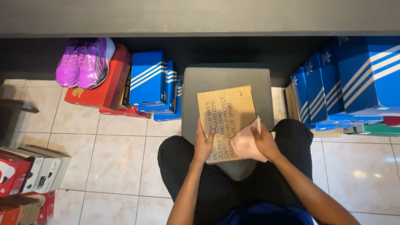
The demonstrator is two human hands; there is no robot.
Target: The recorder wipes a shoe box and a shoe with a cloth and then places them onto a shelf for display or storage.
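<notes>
At the far left, on the tiled floor [116, 162], some red and white shoe boxes [29, 173] lie in a low pile. Further back, a pair of purple shoes [85, 62] rests on a red box [104, 85], and beside it stands a row of blue boxes with white stripes [154, 83].

In the middle is a grey padded stool [227, 77], and on it lies the brown cardboard shoe box [225, 114]. It is flat and rectangular, plain brown, with black printed lines of text on its lid and a small dark logo near the far corner. It sits a little turned, its near end over the person's knees.

The left hand [204, 143] holds the near left edge of the box, thumb on top and fingers bent around the side. The right hand [262, 139] presses a pale pink cloth [246, 143] onto the near right part of the lid, fingers closed on the cloth.

At the right, more blue striped boxes [354, 79] are stacked high, with a green box [377, 130] at the bottom.
</notes>
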